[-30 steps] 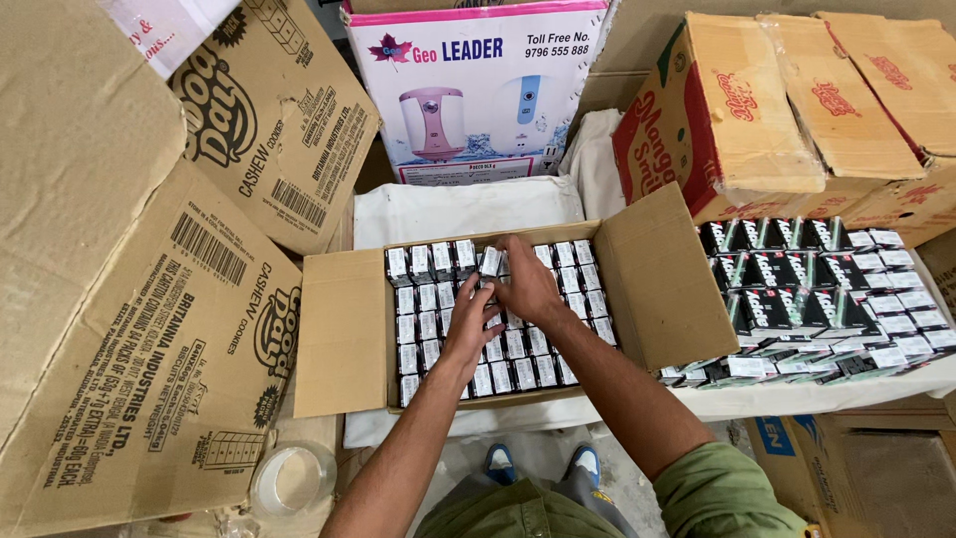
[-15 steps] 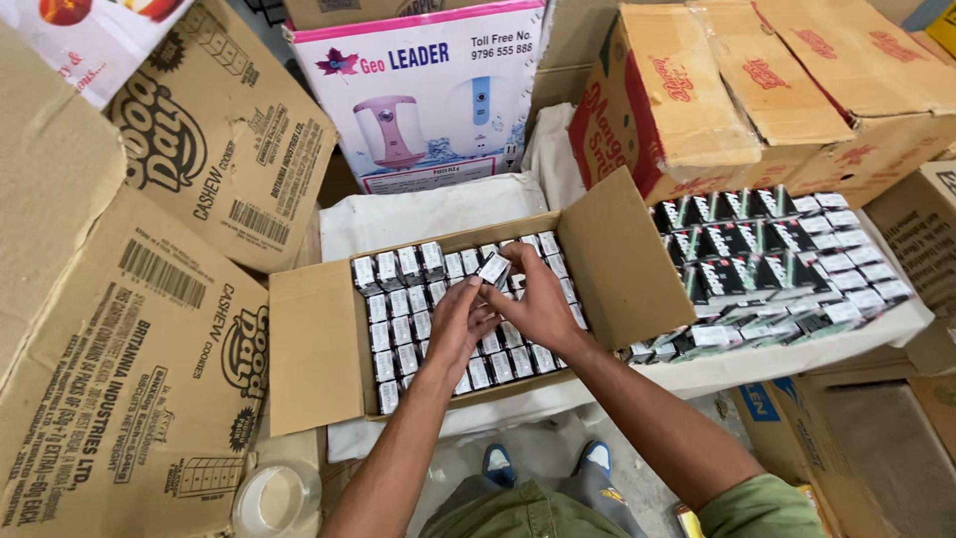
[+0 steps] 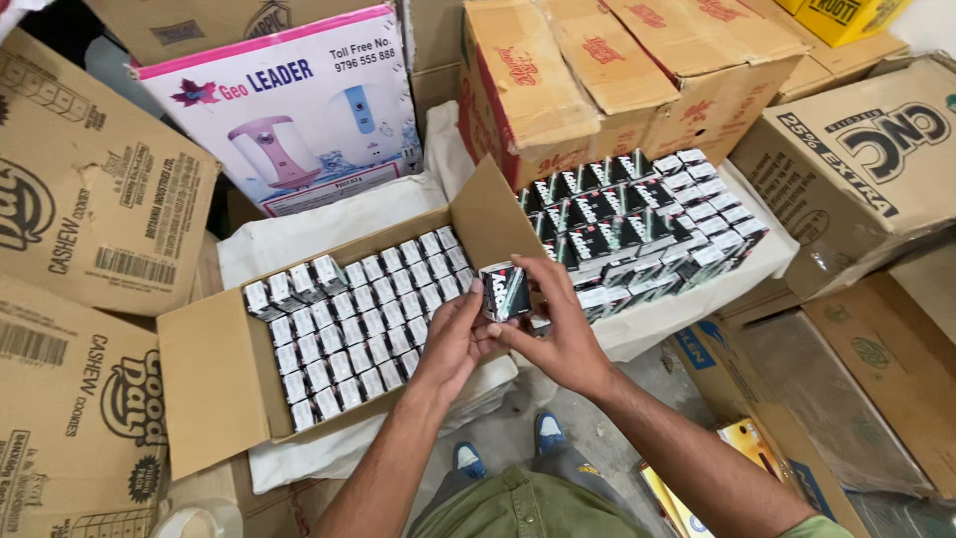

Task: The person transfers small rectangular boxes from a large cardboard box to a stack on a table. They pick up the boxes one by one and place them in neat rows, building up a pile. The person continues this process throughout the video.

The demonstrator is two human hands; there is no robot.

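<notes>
Before us an open brown cardboard carton holds rows of small black-and-white packets standing on end. To its right, loose stacks of the same little packets lie on a white cloth. Behind them sit closed cardboard boxes; behind the carton leans a pink-edged white appliance box. Large flattened cardboard cartons stand left.

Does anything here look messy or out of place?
Yes. The stack of small dark packs right of the open carton slumps unevenly at its front edge, while those inside the carton stand in neat rows. Both hands hold one small pack.
</notes>
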